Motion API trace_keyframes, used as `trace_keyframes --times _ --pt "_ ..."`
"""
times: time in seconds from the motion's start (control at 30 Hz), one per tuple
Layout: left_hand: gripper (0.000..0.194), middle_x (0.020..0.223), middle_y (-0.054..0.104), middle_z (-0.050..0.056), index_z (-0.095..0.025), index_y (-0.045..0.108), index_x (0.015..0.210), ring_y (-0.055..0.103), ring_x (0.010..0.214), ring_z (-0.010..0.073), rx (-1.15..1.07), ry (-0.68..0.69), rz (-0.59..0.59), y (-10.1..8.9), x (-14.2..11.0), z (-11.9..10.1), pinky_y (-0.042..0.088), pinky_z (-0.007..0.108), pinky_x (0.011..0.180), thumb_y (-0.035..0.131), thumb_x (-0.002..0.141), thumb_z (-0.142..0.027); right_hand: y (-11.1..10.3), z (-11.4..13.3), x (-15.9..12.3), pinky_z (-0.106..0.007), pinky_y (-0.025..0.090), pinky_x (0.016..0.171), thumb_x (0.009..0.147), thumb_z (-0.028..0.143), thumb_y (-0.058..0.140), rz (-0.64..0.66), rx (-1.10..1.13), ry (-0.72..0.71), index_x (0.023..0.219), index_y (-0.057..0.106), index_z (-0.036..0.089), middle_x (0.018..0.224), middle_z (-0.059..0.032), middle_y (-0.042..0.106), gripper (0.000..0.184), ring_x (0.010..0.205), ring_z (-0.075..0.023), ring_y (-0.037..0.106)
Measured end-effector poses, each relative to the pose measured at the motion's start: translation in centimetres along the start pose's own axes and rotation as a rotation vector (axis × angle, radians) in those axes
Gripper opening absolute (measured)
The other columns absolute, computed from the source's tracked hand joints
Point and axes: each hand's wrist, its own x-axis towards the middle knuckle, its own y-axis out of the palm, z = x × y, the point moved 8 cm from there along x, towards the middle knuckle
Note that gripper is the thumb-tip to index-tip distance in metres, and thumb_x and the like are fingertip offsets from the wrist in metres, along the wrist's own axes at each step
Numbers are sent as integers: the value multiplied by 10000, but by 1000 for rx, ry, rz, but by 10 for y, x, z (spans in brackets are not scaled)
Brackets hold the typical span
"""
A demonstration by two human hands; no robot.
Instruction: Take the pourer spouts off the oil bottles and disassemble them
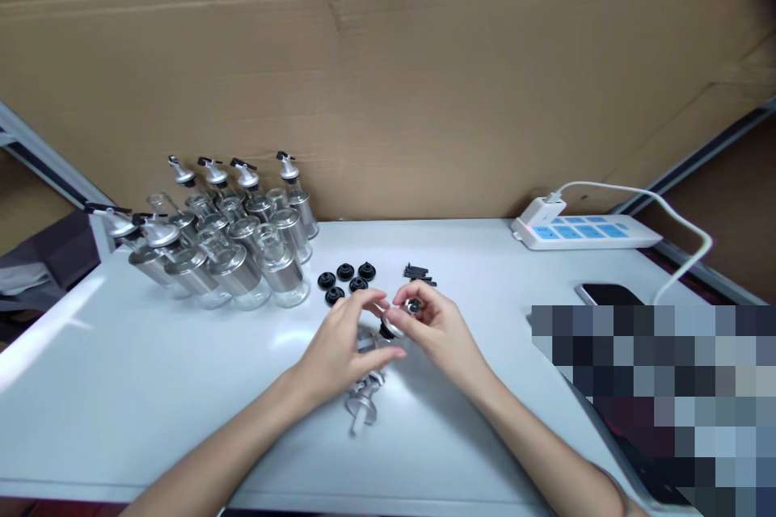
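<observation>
Head view: a white table (182, 388) carried glass-and-steel bottles (235, 268)

They stood at ten o'clock. The left hand (337, 339) curved open at nine; the right hand (437, 325) pinched at three. Loose pourers (362, 405) lay toward seven. The pinch held one silver pourer (394, 325), the dial's centre; black stoppers (345, 271) sat at eleven.

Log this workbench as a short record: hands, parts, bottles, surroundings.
Right hand: gripping a silver spout with a black base
Left hand: open, thumb and fingers spread beside that base
Loose spouts: silver, lying on the table below the left hand
Black discs: five visible, clustered beyond the left hand
Small black pieces: piled beyond the right hand
Glass bottles: grouped at left, some fitted with spouts
Power strip: at right, charger plugged in
</observation>
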Motion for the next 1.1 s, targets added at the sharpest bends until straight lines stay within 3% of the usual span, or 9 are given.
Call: trace_keyframes --times 0.1,0.17,0.4,0.53,0.6,0.7,0.8,0.93,1.1 --pt "305 985 640 55 -195 518 1050 584 888 190 5 65 -25 3 3 -12 452 332 814 609 828 -383 0 -1 -1 -216 284 460 707 458 666 -23 13 -34 753 476 205 528 95 324 320 479 -83 320" --pt "236 940 637 45 -190 529 1024 580 850 176 -59 5 -25 2 4 -12 451 306 777 549 867 -365 -1 3 -2 -219 314 467 775 479 599 -27 -15 -104 806 481 204 541 89 341 301 484 -89 356" --pt "314 844 560 22 -181 430 1097 528 739 145 -412 -244 50 1 -3 -7 426 270 681 283 946 -413 4 41 -18 -265 479 623 931 361 438 13 -511 -633 1115 465 210 761 -14 577 240 665 -141 568" --pt "349 683 430 -40 -190 394 1020 413 614 118 -417 -283 132 7 -5 -9 340 244 577 341 914 -519 8 54 -24 -295 497 665 948 433 374 1 -739 -854 1250 401 205 905 -78 638 380 743 -172 609" --pt "377 624 380 -66 -196 373 949 363 567 106 -413 -271 167 11 -5 -12 299 238 552 360 893 -568 11 58 -28 -299 486 660 956 429 340 2 -807 -929 1231 418 184 894 -89 655 377 738 -178 611" --pt "423 601 352 -76 -204 337 889 325 528 97 -433 -269 214 17 -7 -16 282 235 529 295 887 -625 14 62 -34 -302 421 569 978 399 265 -18 -882 -998 1121 492 136 716 -66 628 376 597 -176 547" --pt "435 657 392 -50 -209 332 872 339 546 99 -449 -234 216 20 -10 -22 310 237 528 262 886 -638 17 62 -36 -301 352 533 991 349 211 -5 -908 -989 1012 565 124 596 -41 556 420 518 -166 465" --pt "388 728 426 -11 -203 363 885 394 597 117 -413 -177 215 22 -13 -25 364 252 553 266 908 -578 15 56 -29 -310 346 544 970 455 176 39 -809 -805 853 627 177 569 -42 540 543 500 -160 454" --pt "225 760 415 -15 -213 336 897 379 598 109 -258 -106 267 23 -15 -23 374 264 584 379 887 -433 -22 45 -18 -283 359 491 958 514 130 -216 -434 -468 661 557 218 519 -8 491 598 450 -133 439"
